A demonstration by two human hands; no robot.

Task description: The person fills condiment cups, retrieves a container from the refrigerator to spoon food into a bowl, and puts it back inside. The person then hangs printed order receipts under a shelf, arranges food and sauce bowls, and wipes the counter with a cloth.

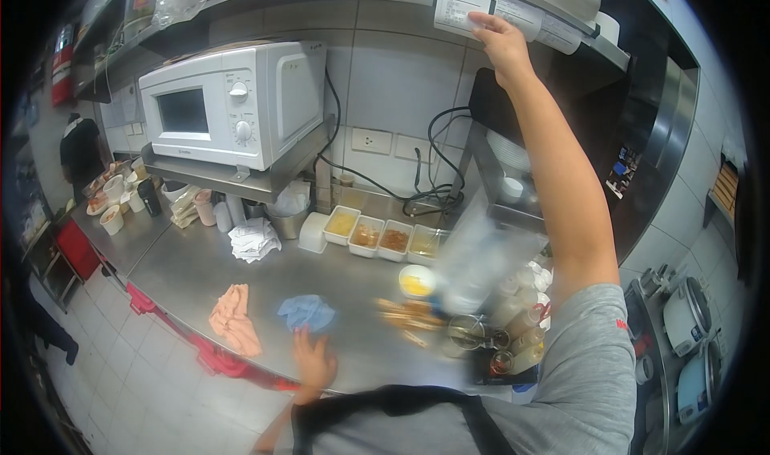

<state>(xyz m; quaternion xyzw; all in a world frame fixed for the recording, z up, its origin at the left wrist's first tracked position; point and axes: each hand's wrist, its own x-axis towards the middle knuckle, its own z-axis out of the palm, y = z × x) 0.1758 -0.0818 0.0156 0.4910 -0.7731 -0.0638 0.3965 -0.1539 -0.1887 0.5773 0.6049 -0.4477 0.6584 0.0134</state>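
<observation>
My right hand [507,48] is raised to the shelf edge, its fingers apart and fingertips against a printed paper slip [453,12]. More printed slips [513,14] hang alongside it. Down on the steel counter, my left hand [314,360] lies with its fingers stretched out at the near edge of a crumpled blue cloth [307,314]. Whether the fingertips press on that cloth is hard to make out, as the hand is slightly blurred. An orange cloth [234,320] lies to the left of it.
A white microwave [233,106] stands on a raised metal shelf. Behind the cloths are white food containers [367,235], folded white napkins [255,240] and a bowl with yellow contents [417,281]. Bottles [525,335] crowd the right side, beside a blurred clear plastic shape [481,262].
</observation>
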